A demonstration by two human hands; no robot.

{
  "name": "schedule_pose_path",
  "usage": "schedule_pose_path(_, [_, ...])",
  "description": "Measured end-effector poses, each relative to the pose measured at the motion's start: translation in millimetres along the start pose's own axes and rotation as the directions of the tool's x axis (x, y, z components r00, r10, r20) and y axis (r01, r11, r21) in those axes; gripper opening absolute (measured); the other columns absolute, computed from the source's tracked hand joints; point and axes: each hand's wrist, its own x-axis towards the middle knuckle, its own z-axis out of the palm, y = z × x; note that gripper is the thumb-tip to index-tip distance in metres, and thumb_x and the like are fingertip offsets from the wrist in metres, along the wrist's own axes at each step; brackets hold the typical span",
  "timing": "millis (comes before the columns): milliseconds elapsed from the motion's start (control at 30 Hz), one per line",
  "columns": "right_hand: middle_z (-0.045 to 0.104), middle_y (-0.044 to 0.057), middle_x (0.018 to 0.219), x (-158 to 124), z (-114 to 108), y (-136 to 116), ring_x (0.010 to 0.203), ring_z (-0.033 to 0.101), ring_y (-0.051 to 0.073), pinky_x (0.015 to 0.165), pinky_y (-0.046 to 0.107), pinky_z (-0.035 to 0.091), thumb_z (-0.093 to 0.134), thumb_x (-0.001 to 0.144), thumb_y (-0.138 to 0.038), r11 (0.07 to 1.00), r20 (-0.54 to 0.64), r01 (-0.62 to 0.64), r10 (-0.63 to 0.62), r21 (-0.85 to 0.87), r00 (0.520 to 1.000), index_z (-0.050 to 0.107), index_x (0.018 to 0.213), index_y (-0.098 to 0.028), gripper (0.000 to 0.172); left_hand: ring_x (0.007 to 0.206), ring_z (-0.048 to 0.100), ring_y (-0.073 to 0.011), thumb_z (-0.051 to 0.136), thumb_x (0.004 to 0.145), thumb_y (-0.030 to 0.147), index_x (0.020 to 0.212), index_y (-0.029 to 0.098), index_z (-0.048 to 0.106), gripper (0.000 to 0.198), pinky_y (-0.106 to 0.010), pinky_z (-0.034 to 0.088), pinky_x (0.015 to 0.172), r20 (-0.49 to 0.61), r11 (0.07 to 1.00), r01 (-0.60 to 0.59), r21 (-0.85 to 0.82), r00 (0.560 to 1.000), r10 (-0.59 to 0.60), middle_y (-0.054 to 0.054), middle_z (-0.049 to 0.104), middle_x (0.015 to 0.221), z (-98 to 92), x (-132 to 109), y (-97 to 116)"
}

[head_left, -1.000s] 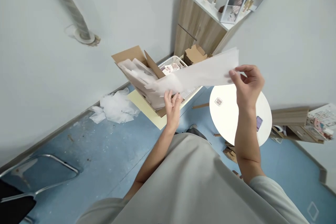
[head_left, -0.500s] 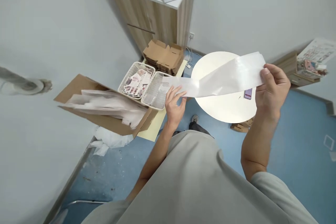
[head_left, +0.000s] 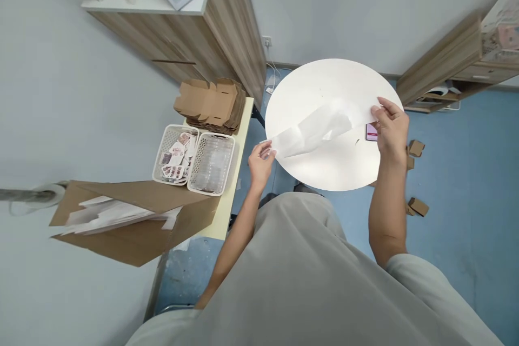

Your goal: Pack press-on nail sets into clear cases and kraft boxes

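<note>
Obliquely, a translucent white strip (head_left: 310, 131), seemingly creased film, extends its long axis away rightward above the smooth round white table (head_left: 336, 173), ends pinched by bare left hand (head_left: 260, 164) and right hand (head_left: 391, 127).

Translucent strip (head_left: 312, 132), creased, against smooth white round tabletop (head_left: 324, 173).
Strip: thin, plastic-looking, soft sheen. Side table (head_left: 224, 219): smooth pale-yellow top; toward its far edge, folded boxes (head_left: 211, 102) in matt brown cardboard; near its right edge, lattice basket (head_left: 204, 191), white plastic, with glossy clear plastic packaging (head_left: 211, 162). Big carton (head_left: 130, 248): matt corrugated-type cardboard. Cabinet (head_left: 235, 27): streaked wood-grain sides, smooth white top. Shirt (head_left: 304, 259): matt grey cloth, soft folds.
</note>
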Motion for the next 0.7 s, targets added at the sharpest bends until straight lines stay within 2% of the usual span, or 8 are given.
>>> schedule_pose_path(67, [0.075, 0.003, 0.096, 16.8, -6.6, 17.8, 0.093, 0.075, 0.022, 0.080, 0.041, 0.068, 0.094, 0.080, -0.057, 0.998, 0.019, -0.054, 0.055, -0.044, 0.998, 0.079, 0.113, -0.024, 0.049, 0.121, 0.077, -0.0233, 0.085, 0.081, 0.010, 0.127, 0.018, 0.076, 0.047, -0.040, 0.061, 0.115, -0.080, 0.996, 0.088, -0.029, 0.993, -0.090, -0.016, 0.072, 0.144, 19.1, 13.0, -13.8])
schedule_pose_path(133, [0.075, 0.003, 0.095, 29.7, -14.2, 33.0, 0.094, 0.075, 0.021, 0.079, 0.038, 0.067, 0.091, 0.084, -0.060, 0.992, 0.045, -0.094, 0.098, -0.088, 0.994, 0.077, 0.107, -0.023, 0.046, 0.122, 0.078, -0.0220, 0.086, 0.080, 0.003, 0.140, 0.019, 0.069, 0.064, -0.037, 0.061, 0.115, -0.155, 0.969, 0.225, -0.108, 0.958, -0.239, -0.018, 0.067, 0.152, 35.4, 23.7, -27.6])
schedule_pose_path(233, [0.073, 0.002, 0.094, 43.5, -27.3, 52.8, 0.091, 0.074, 0.020, 0.079, 0.037, 0.066, 0.088, 0.086, -0.062, 0.986, 0.068, -0.118, 0.127, -0.115, 0.990, 0.075, 0.103, -0.025, 0.043, 0.120, 0.080, -0.0212, 0.087, 0.080, -0.004, 0.141, 0.016, 0.066, 0.068, -0.035, 0.062, 0.114, -0.166, 0.842, 0.476, -0.254, 0.836, -0.523, -0.018, 0.076, 0.136, 52.8, 33.4, -48.0])
schedule_pose_path(300, [0.072, 0.001, 0.094, 49.7, -35.6, 64.7, 0.090, 0.072, 0.020, 0.080, 0.038, 0.066, 0.088, 0.085, -0.062, 0.984, 0.087, -0.127, 0.138, -0.126, 0.987, 0.075, 0.106, -0.026, 0.044, 0.114, 0.081, -0.0196, 0.087, 0.081, -0.006, 0.134, 0.015, 0.068, 0.060, -0.032, 0.063, 0.112, -0.150, 0.762, 0.575, -0.297, 0.760, -0.632, -0.013, 0.082, 0.117, 59.3, 35.4, -61.0])
schedule_pose_path(367, [0.070, 0.000, 0.091, 53.6, -42.1, 76.0, 0.087, 0.071, 0.020, 0.081, 0.039, 0.065, 0.088, 0.085, -0.063, 0.979, 0.118, -0.141, 0.158, -0.146, 0.980, 0.076, 0.109, -0.026, 0.046, 0.108, 0.082, -0.0172, 0.085, 0.082, -0.008, 0.129, 0.015, 0.070, 0.055, -0.030, 0.064, 0.108, -0.168, 0.733, 0.608, -0.305, 0.723, -0.670, -0.009, 0.082, 0.104, 63.0, 35.4, -72.9])
schedule_pose_path(500, [0.061, -0.004, 0.082, 55.7, -48.1, 97.0, 0.078, 0.064, 0.017, 0.080, 0.036, 0.062, 0.087, 0.085, -0.059, 0.968, 0.168, -0.166, 0.198, -0.190, 0.966, 0.078, 0.110, -0.026, 0.042, 0.102, 0.082, -0.0161, 0.088, 0.081, -0.007, 0.126, 0.017, 0.071, 0.054, -0.030, 0.067, 0.102, -0.210, 0.726, 0.631, -0.273, 0.698, -0.685, -0.004, 0.082, 0.097, 68.6, 37.4, -90.9])
schedule_pose_path(633, [0.050, -0.007, 0.074, 52.6, -52.6, 113.9, 0.071, 0.056, 0.015, 0.080, 0.033, 0.059, 0.082, 0.088, -0.046, 0.949, 0.158, -0.185, 0.229, -0.254, 0.960, 0.078, 0.107, -0.024, 0.029, 0.096, 0.080, -0.0159, 0.093, 0.077, -0.006, 0.108, 0.015, 0.074, 0.042, -0.029, 0.065, 0.103, -0.142, 0.671, 0.703, -0.233, 0.658, -0.739, -0.006, 0.081, 0.092, 76.4, 43.0, -97.9])
schedule_pose_path(700, [0.050, -0.007, 0.073, 49.4, -57.4, 120.2, 0.071, 0.055, 0.016, 0.081, 0.033, 0.058, 0.078, 0.090, -0.040, 0.936, 0.138, -0.180, 0.230, -0.303, 0.963, 0.077, 0.102, -0.023, 0.022, 0.093, 0.078, -0.0143, 0.094, 0.076, -0.003, 0.100, 0.016, 0.073, 0.037, -0.029, 0.063, 0.104, -0.098, 0.678, 0.710, -0.192, 0.673, -0.733, -0.005, 0.079, 0.090, 80.3, 44.4, -97.3])
